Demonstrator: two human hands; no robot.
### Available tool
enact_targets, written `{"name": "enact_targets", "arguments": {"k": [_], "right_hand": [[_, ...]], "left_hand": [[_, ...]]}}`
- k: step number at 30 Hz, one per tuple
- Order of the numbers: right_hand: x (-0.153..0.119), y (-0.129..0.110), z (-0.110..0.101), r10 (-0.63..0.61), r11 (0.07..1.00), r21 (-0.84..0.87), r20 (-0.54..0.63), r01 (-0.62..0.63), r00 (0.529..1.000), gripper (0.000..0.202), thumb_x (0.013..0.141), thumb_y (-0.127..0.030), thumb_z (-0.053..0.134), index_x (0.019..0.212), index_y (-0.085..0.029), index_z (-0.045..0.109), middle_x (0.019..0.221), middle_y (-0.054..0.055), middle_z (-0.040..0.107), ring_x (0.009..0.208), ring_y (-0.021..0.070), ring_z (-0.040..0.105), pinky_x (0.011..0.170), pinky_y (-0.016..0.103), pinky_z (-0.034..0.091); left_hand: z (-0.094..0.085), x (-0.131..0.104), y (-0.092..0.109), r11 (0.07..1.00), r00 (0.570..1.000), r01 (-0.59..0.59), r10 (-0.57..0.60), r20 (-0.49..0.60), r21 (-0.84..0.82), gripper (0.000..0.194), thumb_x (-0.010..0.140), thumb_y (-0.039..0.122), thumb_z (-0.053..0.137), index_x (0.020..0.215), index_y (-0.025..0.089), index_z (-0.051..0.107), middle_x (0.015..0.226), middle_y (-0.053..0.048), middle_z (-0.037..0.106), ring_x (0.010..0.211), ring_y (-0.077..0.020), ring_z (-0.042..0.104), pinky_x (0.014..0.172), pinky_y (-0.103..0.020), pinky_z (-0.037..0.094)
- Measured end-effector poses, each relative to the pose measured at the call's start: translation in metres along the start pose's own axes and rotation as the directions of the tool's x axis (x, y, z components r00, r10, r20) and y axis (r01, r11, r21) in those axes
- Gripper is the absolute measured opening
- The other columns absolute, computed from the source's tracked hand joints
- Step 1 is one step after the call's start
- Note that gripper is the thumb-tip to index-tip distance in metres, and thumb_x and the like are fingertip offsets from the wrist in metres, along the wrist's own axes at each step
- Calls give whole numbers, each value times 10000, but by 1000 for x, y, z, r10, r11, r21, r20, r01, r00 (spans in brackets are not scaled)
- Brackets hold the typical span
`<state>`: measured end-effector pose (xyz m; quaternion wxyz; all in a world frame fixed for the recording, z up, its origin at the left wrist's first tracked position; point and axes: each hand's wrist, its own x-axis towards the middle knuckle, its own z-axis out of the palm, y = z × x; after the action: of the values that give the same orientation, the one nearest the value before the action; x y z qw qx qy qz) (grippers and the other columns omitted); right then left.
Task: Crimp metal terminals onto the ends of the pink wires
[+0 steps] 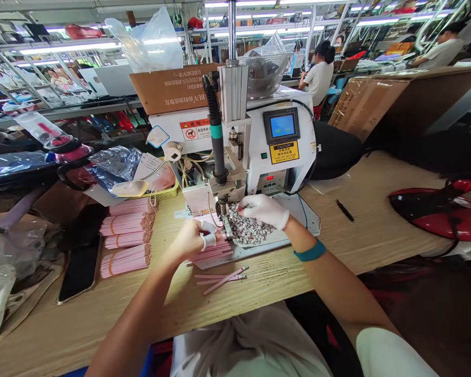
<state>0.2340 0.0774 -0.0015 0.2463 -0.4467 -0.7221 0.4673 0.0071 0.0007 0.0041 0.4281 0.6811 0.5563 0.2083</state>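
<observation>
My left hand, with white finger cots, is closed at the tip area of a soldering machine, its fingertips pinched on what looks like a pink strip. More pink strips lie beneath it on the machine's base. Over a heap of small metallic pieces is my right hand in a white glove, its fingers drawn together near the iron. Whatever sits between those fingertips is too small to make out. A few loose pink strips with silvery ends lie on the table in front.
Banded bundles of pink strips and a dark phone lie to the left. A yellow basket stands behind them. On the right are a black pen and a red-and-black object. Co-workers sit farther back.
</observation>
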Motion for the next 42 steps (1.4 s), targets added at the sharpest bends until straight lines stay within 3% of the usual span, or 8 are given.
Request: {"name": "enact_targets", "arguments": {"k": [2, 5, 11, 14, 19, 27, 33, 42], "right_hand": [[0, 2, -5, -87, 976, -203, -34, 78, 996, 130, 715, -226, 650, 810, -156, 704, 707, 5, 668, 661, 139, 614, 572, 213, 436], [3, 5, 0, -171, 928, -341, -21, 154, 985, 150, 718, -196, 654, 837, -183, 743, 825, 5, 706, 820, 162, 629, 722, 223, 434], [11, 10, 18, -198, 843, -512, -11, 165, 980, 120, 744, -231, 668, 813, -199, 761, 853, 46, 680, 811, 190, 608, 714, 265, 420], [10, 9, 18, -196, 906, -394, -59, 158, 979, 117, 768, -212, 637, 799, -173, 743, 800, 32, 692, 754, 166, 620, 693, 253, 431], [5, 5, 19, 37, 999, -9, -30, -37, 999, 167, 755, -199, 624, 874, -133, 719, 597, -7, 637, 465, 109, 553, 482, 216, 427], [6, 3, 20, 69, 983, 169, -8, -66, 998, 134, 726, -135, 621, 836, -118, 695, 670, 12, 651, 449, 72, 527, 410, 180, 407], [4, 2, 25, 70, 872, 471, 149, -133, 986, 185, 647, -167, 696, 811, -112, 631, 643, 0, 600, 490, 102, 563, 402, 211, 486], [6, 0, 32, 110, 874, 448, 191, -186, 975, 204, 653, -155, 707, 809, -136, 578, 604, -34, 568, 429, 64, 507, 314, 148, 377]], "left_hand": [[3, -8, 4, 994, 999, 5, -10, 44, 108, 194, 708, 263, 580, 768, 132, 710, 633, -15, 611, 583, -129, 495, 561, -222, 364], [8, -14, 6, 922, 997, 34, -6, -71, 387, 254, 736, 191, 528, 885, 147, 728, 736, -61, 672, 667, -173, 574, 628, -251, 405], [10, -3, -1, 777, 988, 28, 76, -138, 629, 255, 690, 94, 482, 807, 156, 700, 800, -91, 684, 732, -204, 607, 642, -262, 412], [10, 1, -4, 801, 986, 50, 57, -159, 596, 216, 703, 105, 474, 755, 159, 677, 739, -73, 677, 683, -188, 601, 612, -253, 404], [8, 1, -3, 824, 988, 8, 82, -133, 566, 193, 686, 77, 470, 718, 152, 645, 711, -54, 657, 644, -164, 572, 610, -243, 403], [8, 5, -7, 833, 983, -143, 182, -20, 534, 256, 729, 45, 437, 783, 151, 663, 893, -79, 658, 857, -192, 584, 785, -258, 437], [-4, 4, -7, 926, 978, -195, 207, -2, 322, 203, 833, 191, 429, 839, 153, 629, 839, -52, 632, 800, -180, 554, 751, -258, 421], [-8, 9, -13, 974, 991, -131, 131, 8, 183, 264, 863, 378, 443, 721, 165, 503, 635, 25, 475, 588, -116, 401, 572, -225, 321]]}}
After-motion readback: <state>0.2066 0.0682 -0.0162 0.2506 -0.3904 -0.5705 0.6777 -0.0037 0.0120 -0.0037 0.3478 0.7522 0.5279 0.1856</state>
